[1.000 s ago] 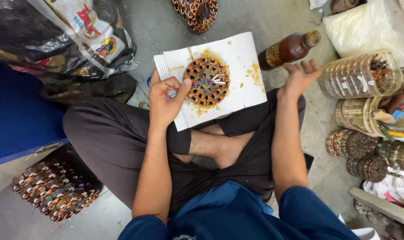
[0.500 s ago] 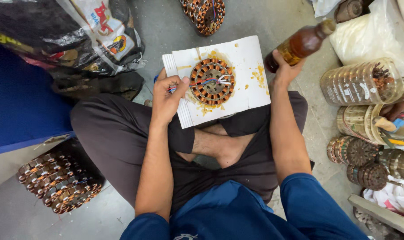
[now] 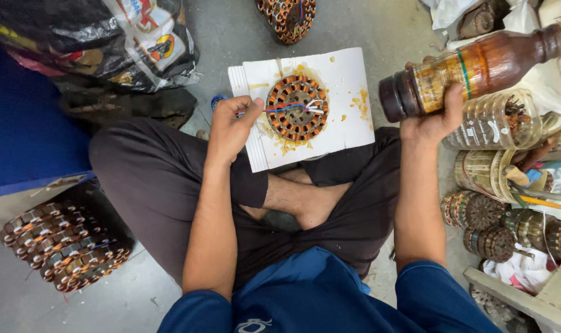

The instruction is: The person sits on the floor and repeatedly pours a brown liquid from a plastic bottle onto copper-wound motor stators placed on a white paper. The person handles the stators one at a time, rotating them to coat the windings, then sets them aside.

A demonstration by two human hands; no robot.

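The round copper coil (image 3: 296,108) lies flat on the white board (image 3: 345,74) that rests across my crossed legs, just past the fingertips of my left hand (image 3: 230,126). That hand is curled tight, thumb pressed over the bent fingers, pinching the thin coloured wires (image 3: 280,109) that run from my grip straight across to the coil's middle. Yellowish stains spot the board around the coil and off toward my right side.

My right hand (image 3: 433,122) is raised beside the board's far edge, fingers wrapped around the lower part of a brown plastic bottle (image 3: 471,69). The bottle lies tilted nearly sideways in that grip, its base end toward the board and its neck pointing away from me, up and out to the right.

Beyond my right hand stand clear plastic jars (image 3: 496,126), and nearer me, under that wrist, are more wound coils (image 3: 478,213) stacked on the floor. Out past my left elbow a heap of coils (image 3: 64,250) lies on the concrete, and above my left hand sit crumpled plastic bags (image 3: 107,37). One more coil (image 3: 288,17) lies on the floor beyond the board.
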